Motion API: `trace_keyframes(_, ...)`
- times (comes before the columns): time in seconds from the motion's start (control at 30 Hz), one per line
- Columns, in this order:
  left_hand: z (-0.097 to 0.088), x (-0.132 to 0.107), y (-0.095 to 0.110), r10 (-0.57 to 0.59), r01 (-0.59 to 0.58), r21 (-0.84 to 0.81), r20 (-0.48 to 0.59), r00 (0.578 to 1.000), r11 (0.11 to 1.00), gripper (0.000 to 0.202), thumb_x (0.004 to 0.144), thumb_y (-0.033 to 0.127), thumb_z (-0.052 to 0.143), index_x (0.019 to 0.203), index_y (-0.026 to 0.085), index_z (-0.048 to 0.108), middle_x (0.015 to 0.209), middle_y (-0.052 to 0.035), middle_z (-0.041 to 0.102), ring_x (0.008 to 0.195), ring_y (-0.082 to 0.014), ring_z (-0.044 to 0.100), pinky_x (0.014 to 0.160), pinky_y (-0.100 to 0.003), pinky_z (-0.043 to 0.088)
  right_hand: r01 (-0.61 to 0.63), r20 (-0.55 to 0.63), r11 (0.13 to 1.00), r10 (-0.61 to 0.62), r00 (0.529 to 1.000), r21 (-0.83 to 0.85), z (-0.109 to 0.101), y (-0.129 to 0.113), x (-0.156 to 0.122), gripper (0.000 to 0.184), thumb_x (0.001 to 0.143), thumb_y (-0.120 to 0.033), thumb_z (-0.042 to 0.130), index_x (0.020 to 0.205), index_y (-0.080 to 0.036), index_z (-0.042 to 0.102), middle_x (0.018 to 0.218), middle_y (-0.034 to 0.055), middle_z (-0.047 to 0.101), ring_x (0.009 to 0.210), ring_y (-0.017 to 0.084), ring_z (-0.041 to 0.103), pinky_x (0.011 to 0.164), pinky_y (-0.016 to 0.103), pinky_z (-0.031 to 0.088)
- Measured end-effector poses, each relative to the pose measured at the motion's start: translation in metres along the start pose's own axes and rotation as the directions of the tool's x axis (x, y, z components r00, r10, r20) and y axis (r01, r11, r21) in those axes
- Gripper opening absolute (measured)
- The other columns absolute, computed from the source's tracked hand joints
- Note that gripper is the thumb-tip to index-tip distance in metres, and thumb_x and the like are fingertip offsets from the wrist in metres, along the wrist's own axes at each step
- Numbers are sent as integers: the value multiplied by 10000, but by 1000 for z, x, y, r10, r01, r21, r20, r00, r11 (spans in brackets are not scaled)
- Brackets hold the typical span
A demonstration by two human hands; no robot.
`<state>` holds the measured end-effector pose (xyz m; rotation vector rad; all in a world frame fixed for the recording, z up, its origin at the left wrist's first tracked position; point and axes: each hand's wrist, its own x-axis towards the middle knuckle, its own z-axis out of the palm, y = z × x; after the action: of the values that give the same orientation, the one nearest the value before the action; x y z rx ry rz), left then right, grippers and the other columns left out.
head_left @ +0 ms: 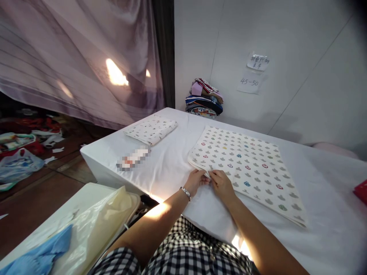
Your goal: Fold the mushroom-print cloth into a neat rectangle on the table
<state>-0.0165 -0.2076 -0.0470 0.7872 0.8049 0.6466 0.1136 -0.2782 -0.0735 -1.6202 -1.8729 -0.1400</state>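
A cream cloth (252,168) printed with grey motifs and small coloured ones lies folded flat on the white-covered table (169,168). Both hands meet at its near left edge. My left hand (196,181), with a bracelet at the wrist, has its fingers closed on that edge. Right beside it, my right hand (220,184) pinches the same edge between thumb and fingers. The layers lift slightly there. Farther left rests another folded white cloth (153,130) with small dark prints. A blurred-out object (133,157) lies just in front of it.
A stack of folded fabrics (204,100) stands against the wall behind the table. At lower left, a second surface carries clear plastic (94,221) and a blue cloth (43,252). Bags (20,166) and scraps lie on the floor. Something red (361,191) shows at the right edge.
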Motion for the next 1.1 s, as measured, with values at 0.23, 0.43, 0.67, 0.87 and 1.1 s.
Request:
trace_keyframes(0.23, 2, 2, -1, -1, 1, 11, -38, 999, 1000, 100, 790, 202, 603, 797, 117, 552, 610, -29, 613, 463, -96, 571, 495, -217, 487, 30, 45, 999, -29, 999, -27, -3, -5, 1, 368, 836, -151, 437, 1188, -178, 542, 1013, 118, 579, 935, 258, 513, 791, 406, 465)
trace_keyframes(0.43, 5, 3, 1, -11, 14, 38, -86, 996, 999, 97, 797, 195, 596, 760, 121, 547, 564, -19, 590, 460, -103, 568, 481, -216, 478, 36, 78, 993, -27, 997, -109, 0, -1, -2, 437, 829, -82, 387, 1247, -158, 489, 1057, 132, 567, 956, 261, 501, 790, 403, 459)
trace_keyframes(0.67, 9, 10, 12, -80, 95, 144, -110, 991, 985, 105, 817, 232, 579, 797, 131, 557, 534, 5, 571, 421, -102, 535, 440, -205, 451, -15, 121, 986, 35, 992, -166, 1, -5, 2, 397, 842, -99, 434, 1232, -134, 499, 1046, 129, 586, 958, 241, 500, 802, 366, 445)
trace_keyframes(0.87, 4, 18, 17, -80, 99, 163, -119, 990, 982, 45, 809, 173, 581, 781, 142, 564, 575, 1, 592, 460, -100, 556, 463, -190, 472, -127, 176, 954, 179, 968, -273, -33, 12, -29, 386, 835, -72, 446, 1204, -157, 524, 1165, 102, 575, 1052, 223, 487, 887, 358, 399)
trace_keyframes(1.1, -3, 22, 21, -130, 129, 104, -3, 992, 986, 51, 798, 101, 573, 767, 135, 553, 590, 1, 590, 473, -100, 574, 469, -186, 502, -460, -84, 848, 455, 887, -263, -126, 49, -144, 276, 823, -187, 491, 1063, -201, 628, 1174, 88, 592, 1119, 233, 496, 978, 418, 349)
